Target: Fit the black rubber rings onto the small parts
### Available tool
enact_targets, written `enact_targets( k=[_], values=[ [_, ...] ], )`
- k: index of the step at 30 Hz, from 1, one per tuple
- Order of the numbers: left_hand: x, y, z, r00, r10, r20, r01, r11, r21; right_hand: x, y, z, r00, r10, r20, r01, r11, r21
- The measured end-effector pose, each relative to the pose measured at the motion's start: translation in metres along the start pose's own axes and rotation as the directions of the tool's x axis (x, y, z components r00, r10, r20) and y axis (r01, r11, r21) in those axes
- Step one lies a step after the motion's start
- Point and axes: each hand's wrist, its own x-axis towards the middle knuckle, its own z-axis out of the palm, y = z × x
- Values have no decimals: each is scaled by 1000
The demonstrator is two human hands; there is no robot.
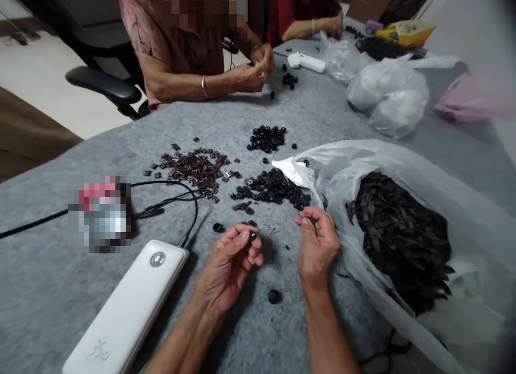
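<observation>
A small black rubber ring [252, 236] is being pinched right now by the left hand [229, 269], the thumb and fingertips closed on its rounded edge, just over the grey felt tabletop [56, 288]. The right hand [318, 242] is raised beside the bag, its thumb and fingers curled almost shut; whether anything is held there cannot be told.

Just ahead of the hands, a loose heap of black rings [272, 187] is spread over the felt, with a smaller heap of rings [266, 138] beyond it. To the left, a scatter of flat brown clips [189, 170] is laid out, thin and square-edged. At the right, a crinkly translucent plastic bag [355, 202] is slumped open, packed with dark, narrow strips [403, 239]. A glossy white power bank [124, 309] is lying near the left forearm, a thin black cable [173, 188] looping behind it.

Across the table, a small dark piece is being worked between a co-worker's hands [258, 67], with a white plastic device [306, 62] lying nearby.
</observation>
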Motion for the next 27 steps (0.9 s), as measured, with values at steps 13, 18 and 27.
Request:
enact_targets(
  k=[13, 18, 27],
  values=[
    [-1, 0, -2, 996, 18, 91, -13, 999, -46, 25, -14, 34, 931, -129, 341, 294, 819, -493],
    [-2, 1, -3, 996, 7, 84, -1, 998, -67, 25, -10, 33, 932, -138, 334, 294, 827, -479],
    [1, -4, -6, 994, 11, 111, -2, 996, -85, 28, -11, 24, 917, 59, 395, -42, 998, -51]
  ],
)
